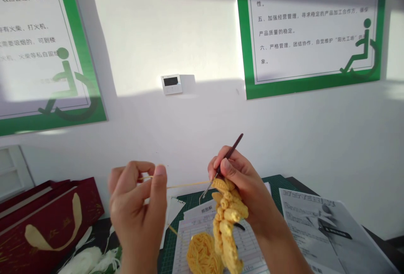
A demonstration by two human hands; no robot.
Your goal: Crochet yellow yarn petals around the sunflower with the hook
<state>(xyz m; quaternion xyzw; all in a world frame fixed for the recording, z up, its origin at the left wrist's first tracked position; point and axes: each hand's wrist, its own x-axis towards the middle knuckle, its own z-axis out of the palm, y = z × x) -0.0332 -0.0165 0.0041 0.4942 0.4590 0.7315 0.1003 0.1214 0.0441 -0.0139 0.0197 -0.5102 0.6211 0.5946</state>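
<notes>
My right hand point(236, 173) is closed round a crochet hook point(233, 147) with a dark handle, its thin metal tip pointing down to the left. A yellow crocheted piece point(229, 219) with knobbly parts hangs below that hand, its top edge at the fingers. My left hand point(139, 206), raised at the left, has yellow yarn point(186, 185) caught in its bent fingers. The strand runs taut across to the crocheted piece. Below, a ball of yellow yarn point(203, 253) lies on printed sheets point(184, 240). Part of the hook is hidden behind the fingers.
A green cutting mat point(279, 181) covers part of the dark table. Printed pages point(341, 232) lie at the right. Dark red gift bags point(63, 219) and white yarn point(86, 261) are at the left. Behind, the wall carries green-framed posters point(249, 72) and a thermostat point(172, 89).
</notes>
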